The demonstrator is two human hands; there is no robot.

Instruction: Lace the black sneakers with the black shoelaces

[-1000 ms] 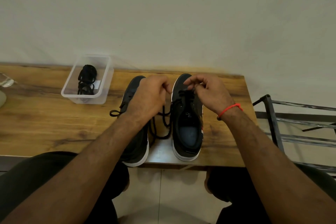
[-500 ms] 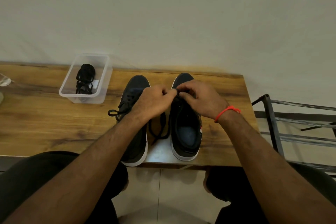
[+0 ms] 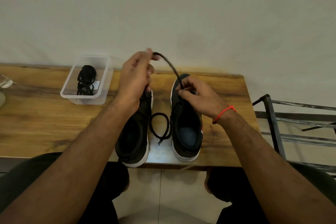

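Both forearms are bare, with no sleeves in view. A thin red thread bracelet circles the right wrist. The person wears dark trousers over both thighs.

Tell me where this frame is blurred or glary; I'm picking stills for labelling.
Head view: motion blur smears the left hand and the raised lace; the right hand and shoes are sharper; glare whitens the table between the heels; the wide lens bows the table's far edge.

Two black sneakers, one loose shoelace, one plastic tub of spare laces, two hands, one metal rack
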